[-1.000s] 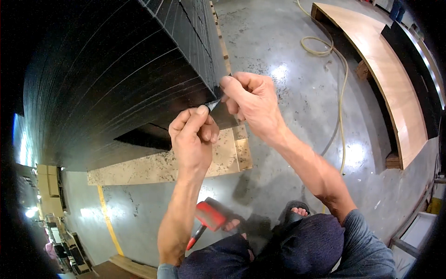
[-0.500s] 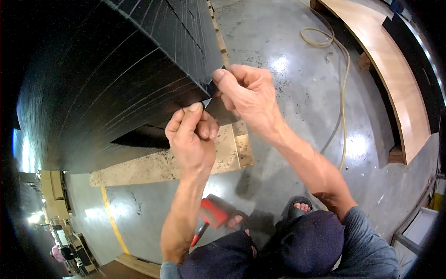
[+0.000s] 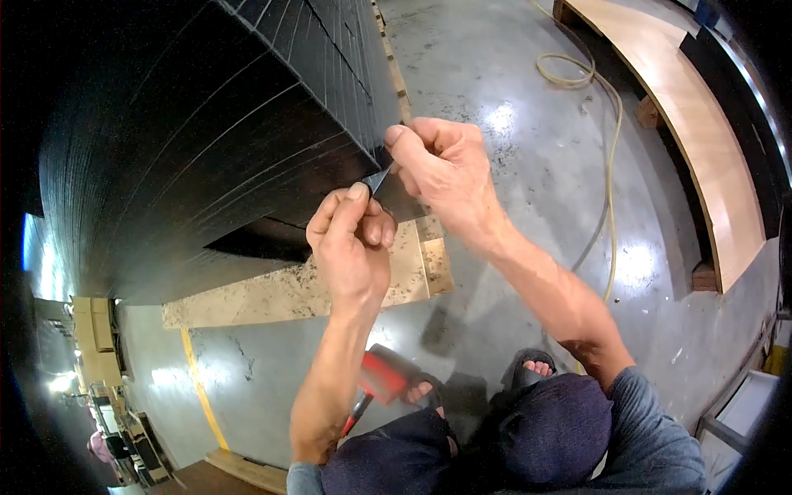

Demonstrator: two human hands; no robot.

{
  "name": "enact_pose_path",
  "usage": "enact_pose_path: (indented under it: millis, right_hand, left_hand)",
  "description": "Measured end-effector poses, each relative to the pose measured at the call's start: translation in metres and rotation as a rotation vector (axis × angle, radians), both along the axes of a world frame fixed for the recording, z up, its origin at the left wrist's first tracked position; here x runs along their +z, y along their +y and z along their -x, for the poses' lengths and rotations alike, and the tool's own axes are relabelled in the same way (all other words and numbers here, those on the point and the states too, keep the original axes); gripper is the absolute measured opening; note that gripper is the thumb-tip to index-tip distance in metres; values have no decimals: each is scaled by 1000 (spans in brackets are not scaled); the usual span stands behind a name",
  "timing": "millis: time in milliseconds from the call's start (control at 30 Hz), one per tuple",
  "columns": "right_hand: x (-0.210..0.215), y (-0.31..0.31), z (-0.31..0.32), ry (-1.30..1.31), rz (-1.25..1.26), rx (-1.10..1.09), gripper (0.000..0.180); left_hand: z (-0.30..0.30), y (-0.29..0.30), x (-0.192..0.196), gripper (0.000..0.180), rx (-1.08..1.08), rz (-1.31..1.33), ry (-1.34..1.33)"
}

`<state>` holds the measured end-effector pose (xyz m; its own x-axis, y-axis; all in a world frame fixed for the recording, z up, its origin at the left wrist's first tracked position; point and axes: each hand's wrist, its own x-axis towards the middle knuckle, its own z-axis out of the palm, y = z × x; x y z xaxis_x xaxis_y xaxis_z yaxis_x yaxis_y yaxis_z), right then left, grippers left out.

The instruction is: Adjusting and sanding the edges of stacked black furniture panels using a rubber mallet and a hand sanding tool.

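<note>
A large stack of black-coated panels (image 3: 223, 157) with thin seam lines across its faces fills the upper left. At its near corner both my hands pinch a thin, flat, grey piece (image 3: 377, 179), perhaps a blade; its exact kind is unclear. My left hand (image 3: 351, 239) is closed on the lower end, thumb against the curled fingers. On the right, my right hand (image 3: 450, 169) is closed with thumb and forefinger by the corner's other face. The fingers of my right hand partly hide the piece's upper end.
Pale boards (image 3: 272, 294) lie under the stack. A curved wooden panel (image 3: 668, 91) rests on blocks at right. A yellowish hose (image 3: 615, 140) loops over the grey floor (image 3: 511, 330). A red and dark long-handled object (image 3: 384, 375) is beside my foot.
My left hand has shifted slightly right, and more of the grey piece shows between the hands. The view has moved a little; both hands keep their pinch.
</note>
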<state>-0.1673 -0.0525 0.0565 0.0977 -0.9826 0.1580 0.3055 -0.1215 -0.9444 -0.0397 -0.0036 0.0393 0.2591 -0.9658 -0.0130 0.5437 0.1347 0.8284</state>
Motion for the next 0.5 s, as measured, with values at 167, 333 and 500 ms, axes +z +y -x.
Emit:
enact_pose_path:
  millis: [167,333,500]
  right_hand:
    - [-40,-2,4,37,-57,-34,37]
    - [0,5,7,36,41,-22,37]
    - [-23,1,1,67,13,-69,38]
  left_hand:
    - [0,2,-20,23,-87,-59,-2]
    - [5,3,-7,24,1,94,-52]
    - [1,-1,-14,23,5,-3,-38]
